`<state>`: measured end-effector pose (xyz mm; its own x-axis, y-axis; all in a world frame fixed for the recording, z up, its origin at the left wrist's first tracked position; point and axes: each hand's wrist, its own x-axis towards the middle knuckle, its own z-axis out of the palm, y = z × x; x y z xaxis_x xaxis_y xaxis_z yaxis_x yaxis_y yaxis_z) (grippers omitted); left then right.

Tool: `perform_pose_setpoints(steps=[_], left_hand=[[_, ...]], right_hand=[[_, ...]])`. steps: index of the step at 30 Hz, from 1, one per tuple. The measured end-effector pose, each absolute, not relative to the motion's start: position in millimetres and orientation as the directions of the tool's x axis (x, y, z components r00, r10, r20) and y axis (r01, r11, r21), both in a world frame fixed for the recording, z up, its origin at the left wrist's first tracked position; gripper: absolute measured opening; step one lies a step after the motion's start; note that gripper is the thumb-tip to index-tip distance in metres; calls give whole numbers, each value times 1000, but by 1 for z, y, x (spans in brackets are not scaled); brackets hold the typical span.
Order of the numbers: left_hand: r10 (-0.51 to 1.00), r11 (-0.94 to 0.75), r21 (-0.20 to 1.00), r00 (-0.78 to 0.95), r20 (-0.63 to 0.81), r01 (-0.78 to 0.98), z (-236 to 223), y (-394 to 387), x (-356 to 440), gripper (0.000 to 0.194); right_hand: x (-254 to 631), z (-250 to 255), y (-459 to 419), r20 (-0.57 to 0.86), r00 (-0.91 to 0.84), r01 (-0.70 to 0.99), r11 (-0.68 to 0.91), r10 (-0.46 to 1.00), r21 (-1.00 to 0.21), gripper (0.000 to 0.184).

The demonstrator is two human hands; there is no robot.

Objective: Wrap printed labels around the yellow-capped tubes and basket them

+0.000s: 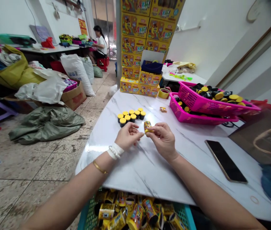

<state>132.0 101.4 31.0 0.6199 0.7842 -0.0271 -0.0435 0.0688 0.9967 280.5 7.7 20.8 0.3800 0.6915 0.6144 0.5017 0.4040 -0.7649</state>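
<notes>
My right hand point(162, 139) pinches a small yellow printed sleeve point(147, 126) between thumb and fingertips, just above the table. Close on its left, my left hand point(128, 136) has loosely curled fingers with the thumb stretched toward the sleeve; I see nothing in it. Beyond my hands stands a cluster of small black tubs with yellow lids point(123, 121) on the white marbled table point(135, 169). Below the table's near edge, a teal basket point(186, 212) holds many tubs wrapped in yellow printed sleeves point(136, 215).
Stacked pink baskets point(197, 102) of black and yellow tubs stand at right, near a phone point(226, 161) and a brown bag point(259, 137). A tape roll point(164, 93) and yellow boxes point(135, 27) are at the back. Another person point(100, 44) sits far off.
</notes>
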Motion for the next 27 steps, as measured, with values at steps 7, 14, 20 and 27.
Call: perform_pose_setpoints(steps=[7,14,20,27], left_hand=[[772,-524,849,459,440,66,22,87,138,27],[804,-537,827,397,443,165,15,88,145,20],[806,-576,781,325,494,242,23,75,144,10],[905,-64,998,421,66,-19,31,80,144,33]], right_hand=[[270,11,12,461,449,365,314,766,-877,27],[262,12,15,322,537,199,253,780,-947,19],[258,17,13,525,524,420,333,670,-844,9],[273,24,13,363,516,166,325,776,-931,16]])
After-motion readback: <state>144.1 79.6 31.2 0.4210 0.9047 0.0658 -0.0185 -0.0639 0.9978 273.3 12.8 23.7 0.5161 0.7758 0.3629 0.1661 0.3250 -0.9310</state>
